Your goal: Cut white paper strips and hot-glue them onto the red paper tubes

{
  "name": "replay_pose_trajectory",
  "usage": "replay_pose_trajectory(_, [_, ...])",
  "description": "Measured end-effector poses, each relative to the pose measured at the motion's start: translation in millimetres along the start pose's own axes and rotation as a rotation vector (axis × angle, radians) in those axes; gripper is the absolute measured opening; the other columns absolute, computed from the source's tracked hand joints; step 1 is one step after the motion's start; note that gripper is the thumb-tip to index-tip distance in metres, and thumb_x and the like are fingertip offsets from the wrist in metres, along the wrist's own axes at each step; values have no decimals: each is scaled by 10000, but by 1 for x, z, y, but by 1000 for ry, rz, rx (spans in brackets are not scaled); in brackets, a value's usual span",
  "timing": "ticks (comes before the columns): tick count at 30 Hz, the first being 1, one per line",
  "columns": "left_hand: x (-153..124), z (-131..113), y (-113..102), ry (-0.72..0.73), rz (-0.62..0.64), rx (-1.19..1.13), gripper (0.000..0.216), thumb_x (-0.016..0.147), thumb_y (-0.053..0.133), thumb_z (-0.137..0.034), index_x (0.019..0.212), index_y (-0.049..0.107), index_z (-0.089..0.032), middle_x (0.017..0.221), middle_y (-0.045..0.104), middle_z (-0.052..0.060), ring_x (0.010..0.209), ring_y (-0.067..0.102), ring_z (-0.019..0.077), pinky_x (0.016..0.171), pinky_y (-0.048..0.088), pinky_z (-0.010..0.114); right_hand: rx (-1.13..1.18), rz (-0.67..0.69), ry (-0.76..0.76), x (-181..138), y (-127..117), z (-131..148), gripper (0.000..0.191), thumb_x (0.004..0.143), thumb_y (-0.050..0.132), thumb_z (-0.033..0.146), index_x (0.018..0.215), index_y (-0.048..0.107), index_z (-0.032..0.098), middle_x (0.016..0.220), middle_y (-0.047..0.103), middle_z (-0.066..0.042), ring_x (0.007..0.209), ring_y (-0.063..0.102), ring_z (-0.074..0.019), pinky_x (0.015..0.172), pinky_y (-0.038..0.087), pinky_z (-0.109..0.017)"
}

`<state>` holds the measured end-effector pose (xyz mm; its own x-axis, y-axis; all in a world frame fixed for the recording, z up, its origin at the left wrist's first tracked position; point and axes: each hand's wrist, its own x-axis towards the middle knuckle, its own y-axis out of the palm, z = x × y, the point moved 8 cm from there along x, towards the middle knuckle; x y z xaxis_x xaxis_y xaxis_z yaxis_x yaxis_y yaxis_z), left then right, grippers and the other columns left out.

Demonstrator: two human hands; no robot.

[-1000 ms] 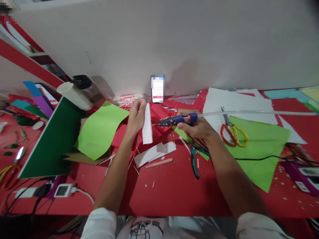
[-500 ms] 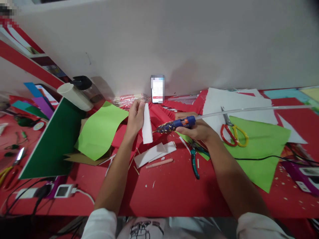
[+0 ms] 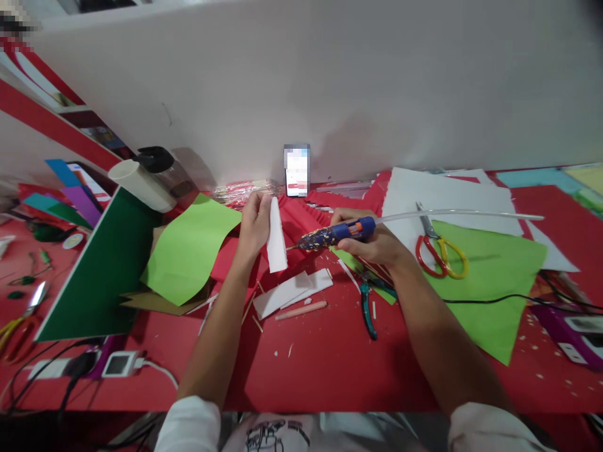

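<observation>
While the white strip (image 3: 276, 240) stays put, the glue stick (image 3: 464, 212) looks shorter.

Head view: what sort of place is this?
Probably a craft workspace: scissors and a light-green sheet lie on a red table, and the right hand holds a blue glue gun.

Room lay over the near table (image 3: 325, 373) between the forearms (image 3: 214, 339), while pliers (image 3: 365, 307) and the glue gun (image 3: 335, 235) obstructed beyond.
</observation>
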<state>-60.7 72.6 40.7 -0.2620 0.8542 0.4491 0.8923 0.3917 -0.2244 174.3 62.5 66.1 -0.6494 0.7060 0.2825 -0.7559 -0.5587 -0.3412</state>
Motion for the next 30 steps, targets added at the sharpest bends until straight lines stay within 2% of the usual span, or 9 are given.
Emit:
replay_pose_trajectory(3, [0, -1, 1, -3, 12, -4, 458, 1020, 520, -632, 800, 479, -233, 740, 473, 2, 678, 428, 154, 652, 408, 324, -48, -48, 8, 0, -2, 0, 414, 821, 758, 544, 738, 497, 235, 686, 456, 45, 613, 401, -137, 585, 273, -310])
replay_pose_trajectory(9, [0, -3, 3, 11, 15, 9, 388, 1049, 521, -516, 792, 472, -231, 749, 488, 6, 688, 438, 153, 678, 418, 323, -118, -47, 48, 1, -2, 1, 446, 824, 740, 565, 715, 454, 241, 677, 437, 44, 608, 398, -140, 599, 282, -319])
replay_pose_trajectory(18, [-1, -5, 4, 13, 13, -14, 381, 1044, 532, -510, 786, 477, -234, 745, 487, 12, 692, 445, 158, 676, 428, 324, -156, -59, 67, 3, -2, -3, 428, 819, 742, 546, 723, 450, 247, 660, 436, 48, 621, 400, -148, 605, 293, -326])
replay_pose_trajectory(21, [-1, -5, 3, 0, 4, -15, 387, 1043, 530, -528, 798, 480, -233, 751, 485, 10, 697, 447, 157, 681, 424, 322, -134, -6, 67, 3, 2, -1, 438, 816, 746, 556, 724, 451, 245, 673, 439, 46, 620, 404, -146, 597, 290, -321])
replay_pose_trajectory(28, [1, 1, -2, -17, -26, 4, 454, 1025, 518, -615, 786, 462, -233, 729, 452, -6, 688, 427, 155, 677, 414, 311, -107, 226, 7, -1, 18, 3, 474, 844, 731, 587, 687, 464, 227, 694, 433, 39, 604, 403, -132, 567, 270, -303])
replay_pose_trajectory(30, [1, 2, -3, -17, -28, 3, 454, 1027, 516, -614, 787, 467, -232, 728, 451, -7, 684, 423, 153, 677, 416, 309, -70, 249, -16, -2, 19, 3, 479, 852, 722, 612, 699, 488, 224, 709, 454, 33, 614, 415, -135, 572, 280, -302])
